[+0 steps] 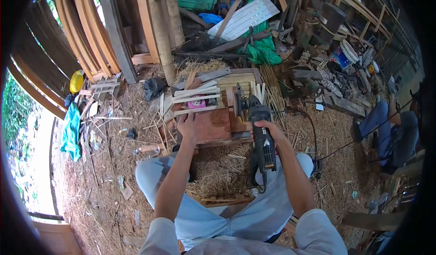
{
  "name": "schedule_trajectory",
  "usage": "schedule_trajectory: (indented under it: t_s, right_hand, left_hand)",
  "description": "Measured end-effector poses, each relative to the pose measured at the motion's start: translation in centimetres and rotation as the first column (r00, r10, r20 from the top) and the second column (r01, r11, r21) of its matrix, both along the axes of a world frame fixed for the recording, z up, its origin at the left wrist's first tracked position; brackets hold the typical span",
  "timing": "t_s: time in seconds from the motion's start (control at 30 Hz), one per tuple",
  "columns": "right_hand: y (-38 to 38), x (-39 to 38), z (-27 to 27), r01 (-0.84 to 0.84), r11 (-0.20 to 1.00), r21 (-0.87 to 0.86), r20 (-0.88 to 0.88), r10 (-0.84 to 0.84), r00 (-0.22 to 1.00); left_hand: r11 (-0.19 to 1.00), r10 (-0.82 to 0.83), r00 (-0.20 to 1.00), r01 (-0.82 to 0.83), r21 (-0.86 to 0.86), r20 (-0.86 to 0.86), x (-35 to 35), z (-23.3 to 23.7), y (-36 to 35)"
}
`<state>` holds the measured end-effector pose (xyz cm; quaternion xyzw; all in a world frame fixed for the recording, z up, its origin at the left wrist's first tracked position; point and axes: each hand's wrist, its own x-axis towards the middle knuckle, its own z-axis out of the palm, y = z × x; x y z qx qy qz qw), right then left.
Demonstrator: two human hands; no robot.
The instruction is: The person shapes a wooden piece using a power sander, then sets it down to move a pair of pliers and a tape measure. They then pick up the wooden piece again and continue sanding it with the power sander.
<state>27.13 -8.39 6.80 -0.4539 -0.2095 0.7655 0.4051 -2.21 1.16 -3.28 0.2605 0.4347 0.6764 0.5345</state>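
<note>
My right hand (271,131) is wrapped around the body of a dark angle grinder (262,139). The grinder's disc (240,104) sits at its far end, beside the end of a thin wooden strip (204,110). My left hand (187,127) rests at the left edge of a reddish-brown wooden block (215,125), its fingers closed on that strip. Beyond it, more pale strips (195,92) lie across the low wooden bench (218,142), around a pink round object (196,103) that is partly covered.
A power cord (314,134) runs along the right side. Wood shavings and offcuts litter the ground. Another person's legs (379,123) show at the right. Wooden frames (86,28) lean at the back left, and a green plastic sheet (263,50) lies behind the bench.
</note>
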Motion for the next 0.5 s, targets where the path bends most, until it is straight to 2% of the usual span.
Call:
schedule_trajectory:
  t_s: [0.03,0.07,0.13,0.17,0.2,0.23,0.27,0.3,0.33,0.37,0.4,0.43,0.5]
  right_hand:
    - [-0.1,0.1,-0.1,-0.052,0.998,-0.035,-0.028,0.051,0.998]
    - [-0.2,0.2,-0.3,-0.043,0.999,-0.033,-0.034,0.042,0.999]
    - [-0.3,0.1,-0.7,-0.031,0.999,-0.036,-0.019,0.030,0.999]
    - [-0.4,0.2,-0.6,-0.029,0.999,-0.032,-0.024,0.028,0.999]
    - [-0.5,0.3,-0.5,-0.016,0.999,-0.036,-0.030,0.015,0.999]
    - [-0.5,0.4,-0.4,-0.003,0.999,-0.037,-0.035,0.002,0.999]
    - [-0.4,0.5,-0.1,0.004,1.000,-0.030,-0.041,-0.005,0.999]
    - [-0.6,0.5,0.1,0.013,0.999,-0.052,-0.032,-0.015,0.999]
    - [-0.7,0.6,0.1,0.018,0.997,-0.077,-0.017,-0.019,1.000]
    - [-0.4,1.2,-1.1,-0.021,0.999,-0.036,-0.031,0.020,0.999]
    - [-0.4,1.1,-1.3,-0.022,0.999,-0.036,-0.032,0.021,0.999]
    - [-0.4,1.1,-1.3,-0.017,0.999,-0.034,-0.019,0.017,1.000]
    - [-0.3,1.6,-1.3,-0.005,0.999,-0.032,-0.004,0.005,1.000]
  left_hand:
    - [0.990,0.025,0.999,-0.019,-0.137,0.043,-0.3,-0.3,-0.2]
    - [0.991,0.017,0.999,-0.012,-0.135,0.037,-0.7,-0.5,-0.4]
    - [0.922,-0.075,0.995,0.096,-0.374,0.070,-2.0,-0.3,-1.1]
    - [0.914,-0.181,0.977,0.210,-0.348,0.114,-2.8,-2.0,-1.1]
    - [0.915,-0.185,0.977,0.210,-0.346,0.106,-1.9,0.0,-2.0]
    - [0.986,-0.144,0.885,0.090,-0.142,-0.443,0.1,3.7,-3.8]
    - [0.990,0.041,0.541,0.092,0.108,-0.840,1.3,5.8,-4.5]
    - [0.957,0.136,0.305,0.207,0.205,-0.943,1.1,6.2,-3.2]
    - [0.957,0.134,0.303,0.208,0.203,-0.944,1.1,6.1,-1.7]
    - [0.928,0.212,0.061,0.298,0.221,-0.975,1.2,6.1,-0.2]
    - [0.895,0.301,-0.177,0.391,0.213,-0.937,1.0,5.9,0.8]
    - [0.894,0.302,-0.175,0.393,0.215,-0.937,0.3,5.5,1.3]
    - [0.893,0.259,-0.397,0.446,0.061,-0.881,-1.0,5.2,2.0]
